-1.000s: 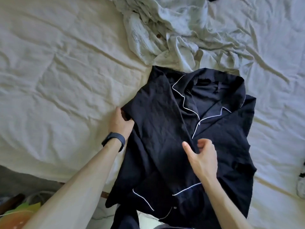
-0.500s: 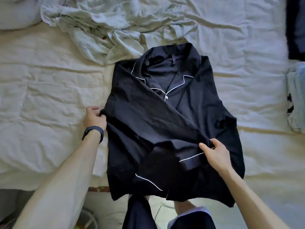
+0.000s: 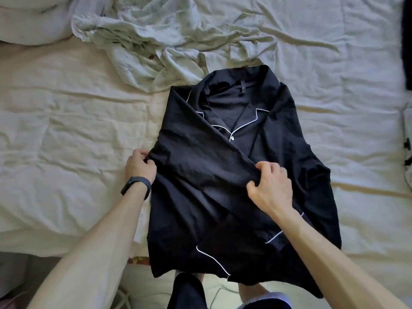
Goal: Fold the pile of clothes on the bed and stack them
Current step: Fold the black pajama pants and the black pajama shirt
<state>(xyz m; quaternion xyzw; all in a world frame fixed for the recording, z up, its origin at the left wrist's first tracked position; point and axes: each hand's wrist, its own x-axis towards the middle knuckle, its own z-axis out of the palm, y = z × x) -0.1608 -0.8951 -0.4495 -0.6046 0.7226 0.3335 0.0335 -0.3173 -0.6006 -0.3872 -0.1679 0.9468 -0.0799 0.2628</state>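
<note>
A black shirt (image 3: 287, 139) with white piping lies collar-up on the cream bed sheet (image 3: 66, 134), its left side folded diagonally across the front. My left hand (image 3: 139, 166), with a dark wristband, pinches the fold at the shirt's left edge. My right hand (image 3: 270, 188) grips the folded sleeve near the shirt's middle, fingers curled into the cloth. The shirt's hem hangs over the near edge of the bed. A crumpled pale green garment (image 3: 142, 39) lies unfolded behind the shirt.
A pillow (image 3: 29, 21) sits at the far left. A dark garment (image 3: 406, 41) and a pale item (image 3: 408, 139) lie at the right edge. My legs and the floor show below the bed's edge.
My right hand has moved up from the lower piped edge to the middle of the shirt, carrying the sleeve fold. The left hand keeps its hold on the left edge.
</note>
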